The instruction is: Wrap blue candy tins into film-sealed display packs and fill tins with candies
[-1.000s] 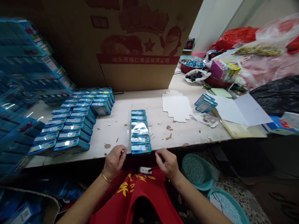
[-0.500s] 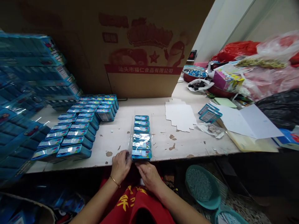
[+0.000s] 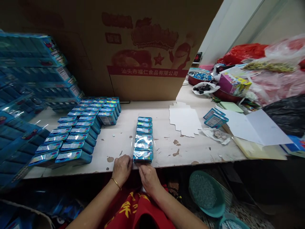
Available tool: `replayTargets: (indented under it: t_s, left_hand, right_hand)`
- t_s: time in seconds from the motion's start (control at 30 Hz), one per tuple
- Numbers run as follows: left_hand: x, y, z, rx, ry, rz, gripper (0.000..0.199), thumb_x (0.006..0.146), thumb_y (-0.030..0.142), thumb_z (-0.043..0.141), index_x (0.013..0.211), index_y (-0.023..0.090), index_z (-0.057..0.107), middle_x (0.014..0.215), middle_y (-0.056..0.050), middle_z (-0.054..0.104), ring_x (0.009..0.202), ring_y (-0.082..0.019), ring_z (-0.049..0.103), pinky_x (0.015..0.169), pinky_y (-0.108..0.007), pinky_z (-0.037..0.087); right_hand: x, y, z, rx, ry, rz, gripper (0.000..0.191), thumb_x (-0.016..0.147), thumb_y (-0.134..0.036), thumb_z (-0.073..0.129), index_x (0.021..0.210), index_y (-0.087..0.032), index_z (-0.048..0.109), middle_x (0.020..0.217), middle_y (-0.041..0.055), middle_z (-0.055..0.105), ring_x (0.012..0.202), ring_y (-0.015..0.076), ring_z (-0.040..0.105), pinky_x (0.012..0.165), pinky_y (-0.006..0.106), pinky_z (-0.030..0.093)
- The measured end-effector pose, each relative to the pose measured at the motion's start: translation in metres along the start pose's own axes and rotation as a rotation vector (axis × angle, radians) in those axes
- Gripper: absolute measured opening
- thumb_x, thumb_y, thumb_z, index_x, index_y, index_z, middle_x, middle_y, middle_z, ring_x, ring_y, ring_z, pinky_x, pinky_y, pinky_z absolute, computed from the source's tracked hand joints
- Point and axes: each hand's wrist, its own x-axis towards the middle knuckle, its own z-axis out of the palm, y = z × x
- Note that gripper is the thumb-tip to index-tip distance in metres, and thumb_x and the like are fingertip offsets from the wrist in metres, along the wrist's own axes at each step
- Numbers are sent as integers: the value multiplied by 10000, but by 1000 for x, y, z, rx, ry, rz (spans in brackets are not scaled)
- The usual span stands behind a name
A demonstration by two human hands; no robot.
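A column of blue packs (image 3: pixel 143 140) in clear film lies on the white table (image 3: pixel 166 159), its near end by the table's front edge. My left hand (image 3: pixel 122 168) is at the lower left of that end, fingers curled together at the edge of the film; what they pinch is too small to make out. Just below the near pack is my right hand (image 3: pixel 149 178), fingers bent and closed at the film's end, their tips partly hidden. Rows of blue packs (image 3: pixel 76 145) stand to the left.
Wrapped blue packs (image 3: pixel 54 60) are stacked at far left. A big carton (image 3: pixel 147 86) stands behind. White card (image 3: pixel 185 119), two blue packs (image 3: pixel 215 118) and papers (image 3: pixel 262 127) lie to the right. A teal basin (image 3: pixel 220 203) is below the table.
The near end of the wrapped column has shifted slightly left. My left hand has moved a little, and both hands stay at the near end.
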Motion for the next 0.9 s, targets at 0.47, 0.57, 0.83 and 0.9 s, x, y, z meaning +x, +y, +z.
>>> replayTargets:
  t_s: [0.47, 0.57, 0.83, 0.9]
  left_hand:
    - [11, -23, -6, -67, -10, 8, 292, 864, 274, 312, 677, 176, 514, 683, -50, 572, 678, -198, 539, 637, -323, 322]
    - [29, -56, -16, -202, 40, -36, 238, 813, 289, 392, 644, 184, 523, 681, -53, 572, 677, -192, 527, 648, -314, 341]
    - [17, -61, -44, -1152, 372, -723, 412, 761, 536, 425, 807, 151, 566, 706, -24, 563, 537, -108, 496, 495, -228, 372]
    - [11, -44, -53, -1385, 314, -751, 406, 693, 528, 545, 799, 137, 574, 723, -17, 558, 546, -82, 479, 476, -191, 339]
  right_hand:
    - [13, -18, -80, 566, -531, -84, 268, 844, -285, 454, 717, -159, 654, 676, 31, 645, 610, 112, 574, 572, 209, 424]
    - [30, -9, -120, 828, -382, 118, 287, 817, -357, 494, 707, -145, 654, 634, 31, 636, 515, 95, 545, 474, 198, 409]
    - [164, 76, -119, 464, 395, 264, 395, 722, -439, 555, 994, -159, 613, 1012, 89, 622, 893, 181, 555, 777, 322, 425]
    - [197, 86, -110, 434, 282, 324, 461, 681, -451, 577, 1025, -145, 600, 1055, 99, 604, 949, 194, 531, 842, 335, 384]
